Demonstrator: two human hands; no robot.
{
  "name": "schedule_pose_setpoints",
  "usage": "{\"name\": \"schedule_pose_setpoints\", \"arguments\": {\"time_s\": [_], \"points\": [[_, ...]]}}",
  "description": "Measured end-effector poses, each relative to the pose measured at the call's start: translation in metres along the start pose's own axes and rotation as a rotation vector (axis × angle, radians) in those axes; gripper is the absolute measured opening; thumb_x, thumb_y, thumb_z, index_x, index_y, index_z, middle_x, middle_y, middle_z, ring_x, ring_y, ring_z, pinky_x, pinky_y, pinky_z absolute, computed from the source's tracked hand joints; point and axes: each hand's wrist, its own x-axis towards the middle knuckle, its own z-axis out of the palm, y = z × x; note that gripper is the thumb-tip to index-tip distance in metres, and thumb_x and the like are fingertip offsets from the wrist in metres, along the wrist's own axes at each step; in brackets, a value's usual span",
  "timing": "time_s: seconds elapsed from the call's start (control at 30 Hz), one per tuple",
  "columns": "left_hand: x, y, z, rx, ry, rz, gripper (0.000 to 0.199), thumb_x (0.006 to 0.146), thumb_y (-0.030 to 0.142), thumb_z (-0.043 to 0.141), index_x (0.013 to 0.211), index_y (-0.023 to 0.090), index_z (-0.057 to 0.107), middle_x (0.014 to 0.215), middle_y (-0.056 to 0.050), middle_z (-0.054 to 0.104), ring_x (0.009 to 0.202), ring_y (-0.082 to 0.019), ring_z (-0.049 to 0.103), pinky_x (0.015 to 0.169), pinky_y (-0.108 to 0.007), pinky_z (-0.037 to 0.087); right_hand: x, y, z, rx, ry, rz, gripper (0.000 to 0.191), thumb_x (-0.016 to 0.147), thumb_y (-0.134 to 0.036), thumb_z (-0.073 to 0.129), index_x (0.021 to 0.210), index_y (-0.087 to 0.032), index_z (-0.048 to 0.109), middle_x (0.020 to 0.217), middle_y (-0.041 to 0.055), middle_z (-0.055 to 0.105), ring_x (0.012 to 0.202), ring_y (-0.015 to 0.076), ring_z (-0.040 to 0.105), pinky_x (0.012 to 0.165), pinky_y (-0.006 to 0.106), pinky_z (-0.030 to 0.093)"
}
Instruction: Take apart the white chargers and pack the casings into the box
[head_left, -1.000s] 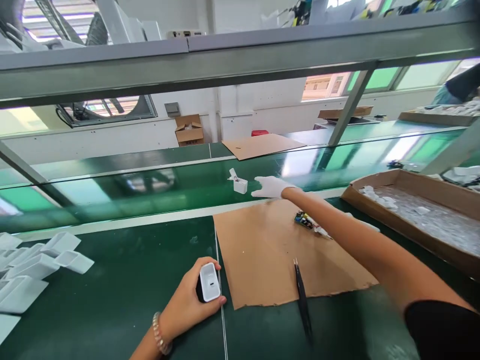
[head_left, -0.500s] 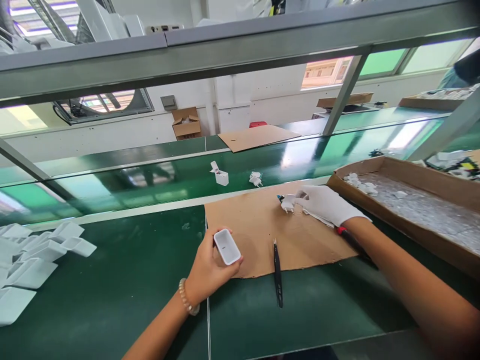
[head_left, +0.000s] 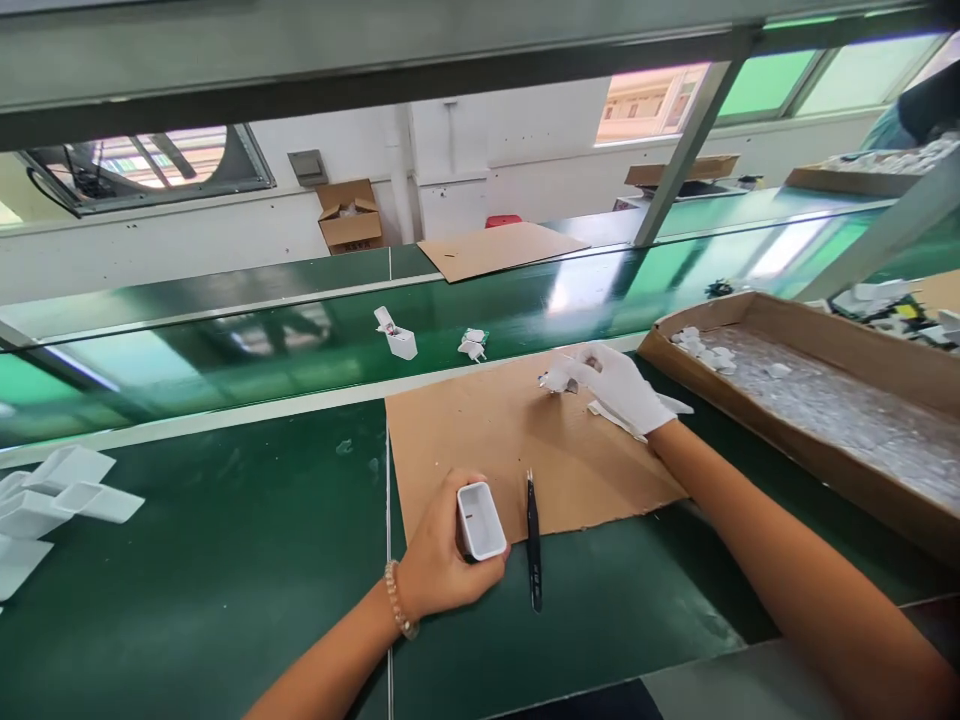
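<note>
Open lane across the green counter (head_left: pixel 187 590) from the left hand (head_left: pixel 442 550) to the white plastic casings (head_left: pixel 52 505) at the left edge. Tweezers (head_left: pixel 533 540) lying between both hands. Bare cardboard sheet (head_left: pixel 480 440) free ahead; cardboard tray (head_left: pixel 840 350) blocking the way right of the right hand (head_left: pixel 615 385).

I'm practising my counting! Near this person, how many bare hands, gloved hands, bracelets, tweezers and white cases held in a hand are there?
Bare hand: 1
Gloved hand: 1
Beaded bracelet: 1
Black tweezers: 1
White plastic case held in a hand: 1
Total: 5
</note>
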Motion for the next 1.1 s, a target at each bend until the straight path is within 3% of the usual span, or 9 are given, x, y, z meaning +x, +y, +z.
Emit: {"name": "schedule_pose_setpoints", "arguments": {"time_s": [0.2, 0.33, 0.47, 0.57, 0.73, 0.9, 0.97, 1.03, 1.1], "points": [[0.000, 0.003, -0.002, 0.013, -0.070, 0.012, 0.055, 0.073, 0.017, 0.063, 0.122, 0.024, 0.039, 0.107, -0.006, 0.055, 0.098, -0.023, 0.057, 0.079, -0.034, 0.048, 0.019, 0.019, 0.010, 0.168, 0.086, 0.092, 0.023, 0.091, -0.036, 0.057, 0.081, -0.015, 0.057, 0.080, 0.0018, 0.064, 0.075, 0.0128, 0.062, 0.074, 0.030, 0.053], [0.001, 0.004, -0.002, 0.002, -0.116, -0.003, 0.053, 0.073, 0.017, 0.062, 0.120, 0.025, 0.040, 0.107, -0.006, 0.054, 0.098, -0.023, 0.057, 0.082, -0.036, 0.048, 0.029, 0.028, 0.025, 0.101, 0.112, 0.136, 0.033, 0.097, -0.043, 0.051, 0.098, -0.012, 0.063, 0.093, 0.0051, 0.067, 0.084, 0.0144, 0.065, 0.080, 0.034, 0.054], [0.000, 0.004, -0.001, 0.018, -0.113, -0.032, 0.052, 0.074, 0.018, 0.062, 0.120, 0.025, 0.040, 0.108, -0.006, 0.053, 0.097, -0.023, 0.057, 0.083, -0.037, 0.048, 0.024, 0.026, 0.026, -0.068, 0.089, 0.112, 0.040, 0.101, -0.044, 0.040, 0.111, -0.013, 0.062, 0.109, 0.0092, 0.067, 0.103, 0.0183, 0.063, 0.096, 0.040, 0.047], [-0.001, 0.003, -0.001, 0.035, -0.136, -0.059, 0.053, 0.074, 0.018, 0.064, 0.121, 0.025, 0.040, 0.109, -0.006, 0.053, 0.096, -0.022, 0.056, 0.082, -0.036, 0.048, 0.015, 0.016, 0.023, -0.246, 0.024, 0.095, 0.043, 0.097, -0.049, 0.044, 0.118, -0.016, 0.062, 0.113, 0.0104, 0.067, 0.112, 0.0235, 0.060, 0.100, 0.042, 0.042], [0.003, 0.003, 0.000, 0.070, -0.178, -0.024, 0.051, 0.073, 0.016, 0.065, 0.118, 0.024, 0.042, 0.107, -0.005, 0.053, 0.094, -0.020, 0.055, 0.083, -0.035, 0.047, 0.030, -0.015, 0.035, -0.496, -0.156, 0.170, 0.051, 0.087, -0.064, 0.051, 0.093, -0.018, 0.071, 0.100, 0.0133, 0.070, 0.105, 0.0319, 0.063, 0.095, 0.049, 0.044], [0.009, 0.004, -0.003, 0.062, -0.170, 0.032, 0.056, 0.070, 0.015, 0.069, 0.119, 0.022, 0.042, 0.116, -0.009, 0.050, 0.106, -0.024, 0.052, 0.092, -0.039, 0.046, 0.060, -0.049, 0.054, -0.556, -0.270, 0.202, 0.031, 0.080, -0.042, 0.071, 0.086, -0.012, 0.067, 0.095, 0.0103, 0.069, 0.104, 0.0251, 0.062, 0.098, 0.050, 0.044], [0.009, 0.003, -0.005, 0.054, -0.168, 0.013, 0.056, 0.070, 0.014, 0.067, 0.119, 0.022, 0.042, 0.116, -0.009, 0.051, 0.106, -0.024, 0.053, 0.093, -0.040, 0.046, 0.054, -0.060, 0.055, -0.484, -0.287, 0.140, 0.025, 0.074, -0.028, 0.075, 0.092, -0.013, 0.068, 0.095, 0.0112, 0.069, 0.102, 0.0266, 0.063, 0.096, 0.047, 0.046], [0.008, 0.002, -0.006, 0.034, -0.154, -0.022, 0.055, 0.069, 0.011, 0.064, 0.119, 0.022, 0.043, 0.116, -0.008, 0.053, 0.106, -0.024, 0.054, 0.092, -0.039, 0.047, 0.032, -0.071, 0.053, -0.361, -0.282, 0.036, 0.045, 0.070, -0.019, 0.074, 0.113, -0.014, 0.063, 0.102, 0.0128, 0.068, 0.104, 0.0275, 0.063, 0.096, 0.042, 0.047], [0.008, 0.002, -0.007, 0.002, -0.135, -0.046, 0.055, 0.068, 0.010, 0.061, 0.119, 0.021, 0.043, 0.115, -0.009, 0.054, 0.107, -0.025, 0.055, 0.091, -0.039, 0.048, -0.003, -0.080, 0.047, -0.200, -0.278, -0.072, 0.071, 0.072, -0.019, 0.070, 0.138, -0.018, 0.044, 0.117, 0.0114, 0.065, 0.108, 0.0233, 0.061, 0.097, 0.037, 0.047]]}}
